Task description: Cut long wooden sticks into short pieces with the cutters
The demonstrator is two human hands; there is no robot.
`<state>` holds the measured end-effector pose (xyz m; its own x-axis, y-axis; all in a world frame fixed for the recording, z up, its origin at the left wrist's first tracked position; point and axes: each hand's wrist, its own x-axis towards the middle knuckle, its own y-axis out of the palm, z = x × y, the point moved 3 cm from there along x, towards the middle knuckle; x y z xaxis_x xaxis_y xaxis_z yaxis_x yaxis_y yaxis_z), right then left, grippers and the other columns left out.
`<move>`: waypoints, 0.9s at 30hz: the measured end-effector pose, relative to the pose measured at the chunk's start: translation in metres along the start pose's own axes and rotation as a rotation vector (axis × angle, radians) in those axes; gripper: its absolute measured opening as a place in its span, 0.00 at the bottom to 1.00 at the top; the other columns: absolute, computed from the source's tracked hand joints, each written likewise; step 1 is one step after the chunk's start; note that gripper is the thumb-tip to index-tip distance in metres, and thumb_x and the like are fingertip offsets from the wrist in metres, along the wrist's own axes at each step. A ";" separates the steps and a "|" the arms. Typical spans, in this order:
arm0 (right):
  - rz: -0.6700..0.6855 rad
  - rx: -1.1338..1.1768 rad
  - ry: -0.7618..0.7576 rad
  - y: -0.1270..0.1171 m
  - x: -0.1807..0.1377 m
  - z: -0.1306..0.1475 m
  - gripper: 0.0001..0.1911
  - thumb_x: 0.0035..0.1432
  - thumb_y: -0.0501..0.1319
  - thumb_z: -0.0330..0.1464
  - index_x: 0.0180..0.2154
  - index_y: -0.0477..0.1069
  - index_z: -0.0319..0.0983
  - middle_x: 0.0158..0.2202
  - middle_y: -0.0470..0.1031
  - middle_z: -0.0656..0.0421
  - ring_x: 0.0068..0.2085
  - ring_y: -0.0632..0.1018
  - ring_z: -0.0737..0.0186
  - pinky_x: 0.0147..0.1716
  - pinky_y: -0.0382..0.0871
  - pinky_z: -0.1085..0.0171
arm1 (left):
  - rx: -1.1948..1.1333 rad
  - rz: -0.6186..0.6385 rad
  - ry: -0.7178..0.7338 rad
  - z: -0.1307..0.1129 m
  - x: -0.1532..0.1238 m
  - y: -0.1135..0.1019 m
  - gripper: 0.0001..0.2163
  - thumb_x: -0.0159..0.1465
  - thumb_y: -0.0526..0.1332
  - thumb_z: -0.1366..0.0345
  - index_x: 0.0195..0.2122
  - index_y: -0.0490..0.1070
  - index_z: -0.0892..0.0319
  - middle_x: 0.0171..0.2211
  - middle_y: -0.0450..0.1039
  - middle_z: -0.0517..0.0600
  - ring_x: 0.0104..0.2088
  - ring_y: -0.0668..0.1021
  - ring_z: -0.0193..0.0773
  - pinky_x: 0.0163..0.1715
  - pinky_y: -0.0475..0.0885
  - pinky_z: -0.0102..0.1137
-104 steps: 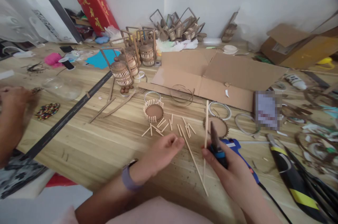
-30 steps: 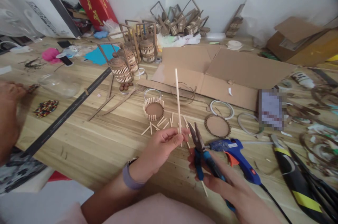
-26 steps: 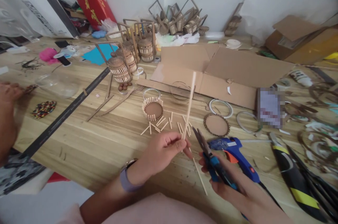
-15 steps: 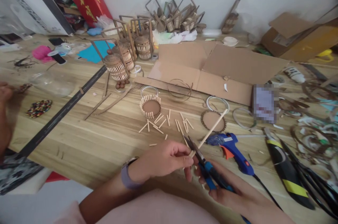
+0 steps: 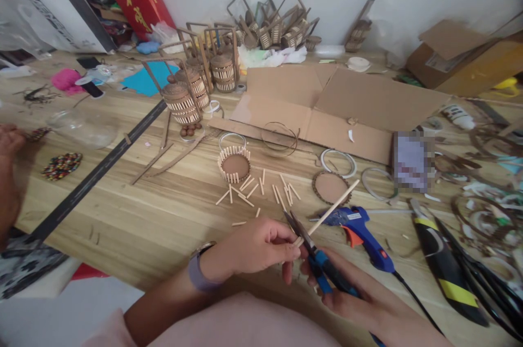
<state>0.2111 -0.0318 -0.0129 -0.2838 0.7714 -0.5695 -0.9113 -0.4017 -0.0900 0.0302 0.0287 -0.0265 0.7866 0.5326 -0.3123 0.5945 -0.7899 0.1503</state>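
Observation:
Between thumb and fingers, my left hand (image 5: 265, 246) pinches the near end of a thin wooden stick (image 5: 333, 209), which slants up to the right. My right hand (image 5: 351, 295) is wrapped round the blue and black handles of a pair of scissors (image 5: 316, 257). The scissor blades lie at the stick, close to my left fingertips. Several short cut sticks (image 5: 280, 194) are scattered beyond my hands. Behind them stands a small round basket base (image 5: 235, 166) ringed with upright sticks. To the right lies a flat brown disc (image 5: 332, 188) with a ridged rim.
A blue glue gun (image 5: 359, 227) and a black and yellow tool (image 5: 445, 265) lie right of my hands. Flattened cardboard (image 5: 347, 102) and small lidded baskets (image 5: 180, 103) stand farther back. Another person's hand (image 5: 8, 142) is at the left edge, near a clear jar (image 5: 84, 128).
The long stick has shifted slightly up and to the right, its far end now beyond the disc's rim. Both hands stay in nearly the same place.

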 end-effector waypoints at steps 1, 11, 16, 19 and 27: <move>-0.012 -0.016 -0.008 0.000 0.000 -0.001 0.27 0.49 0.61 0.35 0.54 0.73 0.43 0.46 0.78 0.55 0.52 0.75 0.48 0.54 0.66 0.54 | 0.012 -0.002 -0.006 -0.001 0.000 0.000 0.13 0.65 0.57 0.59 0.28 0.72 0.62 0.25 0.73 0.47 0.26 0.73 0.31 0.32 0.64 0.25; -0.081 -0.139 -0.068 -0.001 0.004 -0.008 0.26 0.45 0.58 0.31 0.49 0.74 0.42 0.43 0.79 0.56 0.47 0.77 0.51 0.50 0.70 0.58 | 0.164 -0.065 -0.059 -0.012 -0.003 0.006 0.13 0.64 0.55 0.65 0.25 0.73 0.63 0.20 0.69 0.45 0.22 0.66 0.28 0.23 0.57 0.24; -0.090 -0.258 -0.151 0.003 0.005 -0.008 0.20 0.50 0.57 0.30 0.46 0.74 0.41 0.37 0.78 0.57 0.41 0.78 0.54 0.43 0.73 0.62 | 0.200 -0.087 -0.062 -0.012 -0.003 0.008 0.12 0.64 0.54 0.66 0.26 0.72 0.62 0.20 0.67 0.44 0.21 0.66 0.28 0.23 0.57 0.23; -0.109 -0.317 -0.195 0.005 0.006 -0.010 0.21 0.52 0.56 0.31 0.49 0.73 0.41 0.34 0.78 0.57 0.40 0.78 0.54 0.39 0.73 0.64 | 0.234 -0.105 -0.043 -0.013 -0.004 0.007 0.13 0.65 0.55 0.65 0.23 0.68 0.62 0.19 0.66 0.43 0.21 0.66 0.27 0.23 0.57 0.23; -0.143 -0.287 -0.173 0.008 0.004 -0.011 0.16 0.55 0.57 0.35 0.45 0.72 0.41 0.37 0.77 0.56 0.42 0.77 0.53 0.44 0.72 0.61 | 0.329 -0.179 -0.068 -0.013 -0.008 0.007 0.10 0.65 0.54 0.64 0.29 0.69 0.60 0.22 0.69 0.43 0.23 0.69 0.29 0.25 0.60 0.23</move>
<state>0.2061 -0.0371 -0.0250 -0.2287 0.8920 -0.3899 -0.8318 -0.3871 -0.3978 0.0305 0.0228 -0.0105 0.6559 0.6584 -0.3693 0.6277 -0.7474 -0.2176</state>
